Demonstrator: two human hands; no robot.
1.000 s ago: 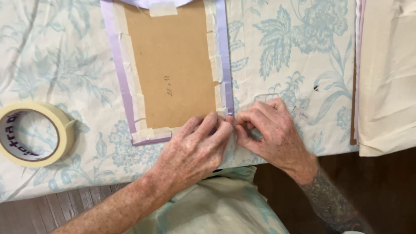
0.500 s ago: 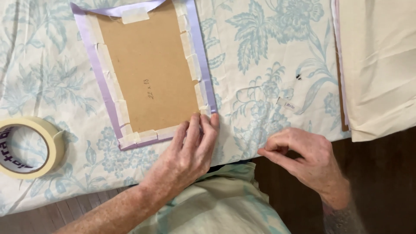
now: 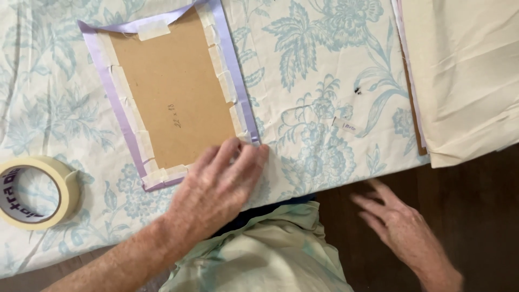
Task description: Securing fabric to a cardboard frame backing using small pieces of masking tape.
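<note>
Brown board (image 3: 173, 92), lilac ribbon edges taped down, under flat, spread left hand (image 3: 219, 181); right hand (image 3: 397, 224) open, empty.

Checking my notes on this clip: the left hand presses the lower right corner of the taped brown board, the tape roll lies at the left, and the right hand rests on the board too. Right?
Not quite. The right hand is off the board, open over the dark floor past the cloth's edge. The head view shows this. The left hand does press the board's lower right corner, and the tape roll lies at the left.
</note>
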